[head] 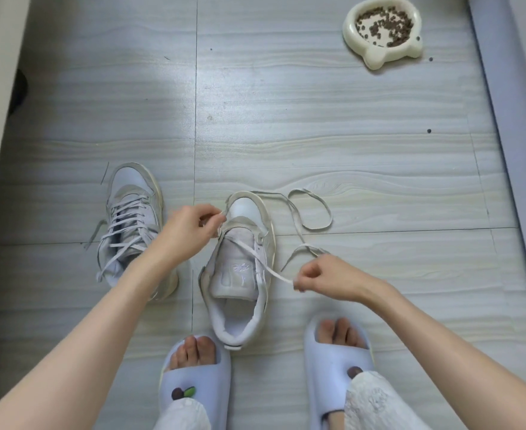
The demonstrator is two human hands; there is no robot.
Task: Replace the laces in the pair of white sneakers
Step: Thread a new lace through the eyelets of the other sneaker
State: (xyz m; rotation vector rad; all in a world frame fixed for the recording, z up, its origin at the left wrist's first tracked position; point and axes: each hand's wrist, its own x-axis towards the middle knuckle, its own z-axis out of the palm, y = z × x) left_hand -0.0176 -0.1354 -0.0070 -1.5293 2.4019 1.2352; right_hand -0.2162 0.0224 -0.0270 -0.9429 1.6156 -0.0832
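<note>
- Laces first: the flat lace I'm working with is soft and floppy, weighs nothing, and only goes where I want if I pinch it near the tip.
- My right hand pinches one end just right of the sneaker, with the strand running taut-ish across the tongue.
- My left hand pinches the other bit at the far-left eyelets near the toe. Hands are apart, one on each side of the shoe.
- Slack lace loops on the floor to the far right. It could tangle, I reckon, so pull slow.
- This shoe sits between my slippers, heel toward me. The upper looks stiff enough to stay put while I tug.
- Other sneaker is to the left and looks fully laced; can't tell if that's the old lace or a new one.
- Pet bowl with kibble is far right, well out of the way.
</note>
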